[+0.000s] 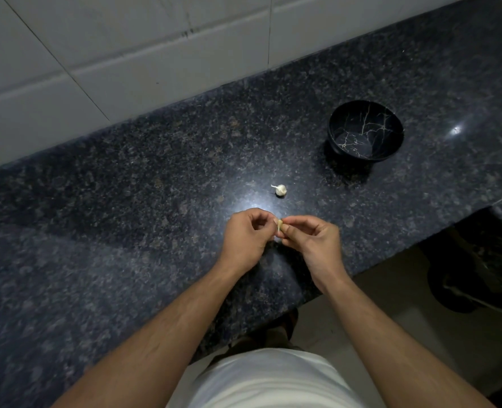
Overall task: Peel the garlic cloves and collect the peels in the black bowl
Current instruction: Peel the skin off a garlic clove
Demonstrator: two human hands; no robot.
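Two hands meet over your counter [126, 231]: your left hand [245, 237] and right hand [311, 242] both pinch one small clove [279, 225] between thumb and fingertips, held above the stone. Just beyond, at 12 o'clock, a garlic piece [280, 190] lies alone. Your bowl [366, 131] stands well apart at 1 o'clock.

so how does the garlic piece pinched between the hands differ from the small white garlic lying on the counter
The pinched yellowish garlic clove is held above the dark speckled granite counter by the left hand and right hand; the small white garlic lies untouched. The clove looks slimmer, the white one rounder with a stem. Both sit short of the black bowl.
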